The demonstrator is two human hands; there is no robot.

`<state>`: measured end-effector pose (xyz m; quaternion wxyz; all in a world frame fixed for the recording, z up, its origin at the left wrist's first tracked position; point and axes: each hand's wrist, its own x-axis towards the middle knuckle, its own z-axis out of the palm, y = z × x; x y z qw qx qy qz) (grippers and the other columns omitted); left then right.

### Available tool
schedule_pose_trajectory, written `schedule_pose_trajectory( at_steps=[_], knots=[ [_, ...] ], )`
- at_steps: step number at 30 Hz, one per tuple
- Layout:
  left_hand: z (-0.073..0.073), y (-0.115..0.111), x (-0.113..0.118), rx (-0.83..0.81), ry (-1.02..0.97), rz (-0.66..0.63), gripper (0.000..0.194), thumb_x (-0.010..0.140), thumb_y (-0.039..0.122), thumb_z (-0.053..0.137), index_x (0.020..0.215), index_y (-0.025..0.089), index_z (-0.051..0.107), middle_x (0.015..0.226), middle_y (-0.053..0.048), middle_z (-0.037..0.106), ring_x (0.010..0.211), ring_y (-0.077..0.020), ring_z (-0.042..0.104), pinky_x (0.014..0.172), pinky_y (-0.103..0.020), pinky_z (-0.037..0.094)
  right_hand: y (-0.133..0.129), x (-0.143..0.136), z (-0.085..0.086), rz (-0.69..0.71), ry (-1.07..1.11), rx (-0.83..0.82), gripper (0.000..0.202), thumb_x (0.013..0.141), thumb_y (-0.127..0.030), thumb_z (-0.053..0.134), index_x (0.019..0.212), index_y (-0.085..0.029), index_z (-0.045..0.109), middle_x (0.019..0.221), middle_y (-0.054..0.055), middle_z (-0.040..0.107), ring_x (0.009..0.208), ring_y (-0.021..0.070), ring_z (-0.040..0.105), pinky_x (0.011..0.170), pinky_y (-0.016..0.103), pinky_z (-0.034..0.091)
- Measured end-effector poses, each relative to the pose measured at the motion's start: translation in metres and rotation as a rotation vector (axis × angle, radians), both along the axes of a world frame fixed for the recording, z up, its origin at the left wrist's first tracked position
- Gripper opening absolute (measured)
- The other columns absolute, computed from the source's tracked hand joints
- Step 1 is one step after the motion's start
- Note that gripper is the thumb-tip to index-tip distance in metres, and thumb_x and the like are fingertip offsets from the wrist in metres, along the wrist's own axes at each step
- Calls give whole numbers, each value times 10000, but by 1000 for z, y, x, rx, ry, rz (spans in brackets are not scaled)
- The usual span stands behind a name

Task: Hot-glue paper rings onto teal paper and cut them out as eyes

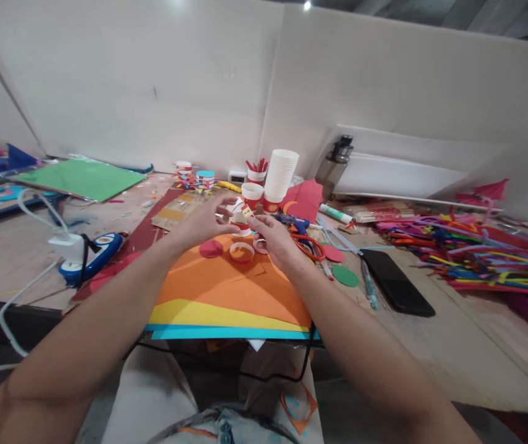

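Over the orange paper (231, 290), my right hand (276, 240) pinches a cut paper cup piece (247, 211) in white, red and yellow. My left hand (202, 223) is curved beside it, thumb and fingers apart; any contact with the piece is too small to make out. Just below the hands, a cut paper cup ring (242, 253) rests on the orange sheet. Left of the ring lies a red paper circle (211, 249). Another pale ring (260, 246) is partly hidden by my right hand.
Behind stand a tall stack of paper cups (281, 176) and a cup of red sticks (256, 172). Orange-handled scissors (309, 246), a blue glue gun (297, 223) and a black phone (398, 282) lie right. Pipe cleaners (486, 246) are heaped far right; a blue power strip (90, 259) sits left.
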<state>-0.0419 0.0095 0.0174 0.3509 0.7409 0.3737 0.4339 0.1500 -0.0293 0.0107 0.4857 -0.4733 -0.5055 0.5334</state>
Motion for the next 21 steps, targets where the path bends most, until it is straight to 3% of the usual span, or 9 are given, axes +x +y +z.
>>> schedule_pose_trajectory(
  at_steps=[4, 10, 14, 17, 19, 21],
  knots=[
    [-6, -8, 16, 65, -91, -108, 715, 589, 247, 885, 1248, 218, 610, 1332, -131, 613, 1021, -243, 661, 812, -334, 548, -5, -4, 4, 31, 63, -65, 476, 648, -535, 813, 902, -190, 606, 620, -71, 505, 500, 54, 384, 443, 194, 226],
    [-12, -10, 17, 123, -39, -127, 572, 727, 287, 801, 1253, 210, 592, 1230, -123, 661, 972, -223, 679, 835, -357, 545, -8, -8, 1, 33, 41, -67, 494, 624, -560, 820, 874, -197, 596, 640, -65, 527, 541, 69, 434, 493, 202, 323],
    [-10, -8, 17, 31, -188, -137, 566, 690, 281, 820, 1204, 201, 598, 1228, -120, 657, 961, -216, 677, 809, -334, 544, -5, -4, 3, 77, -62, -47, 465, 776, -622, 677, 942, -194, 604, 865, 7, 639, 566, 72, 479, 508, 220, 346],
    [-5, -6, 15, -137, -439, -112, 547, 677, 289, 824, 1162, 209, 585, 1127, -80, 686, 921, -198, 680, 774, -315, 549, -4, 11, 17, -3, -306, 107, 424, 914, -593, 508, 986, -185, 602, 936, 45, 661, 663, 113, 562, 577, 244, 408],
    [-1, -4, 10, -255, -609, -76, 514, 688, 311, 808, 1134, 224, 568, 1037, -43, 696, 864, -191, 689, 725, -311, 549, -7, 27, 27, -142, -628, 321, 338, 941, -482, 533, 1049, -171, 612, 979, 68, 689, 828, 157, 619, 733, 271, 457],
    [2, -2, 4, -359, -750, -65, 451, 698, 328, 784, 1075, 230, 557, 969, -17, 699, 819, -197, 703, 682, -309, 545, -12, 44, 35, -242, -1066, 387, 291, 944, -372, 555, 1116, -148, 622, 1014, 114, 702, 930, 217, 635, 829, 322, 455]
  ],
)
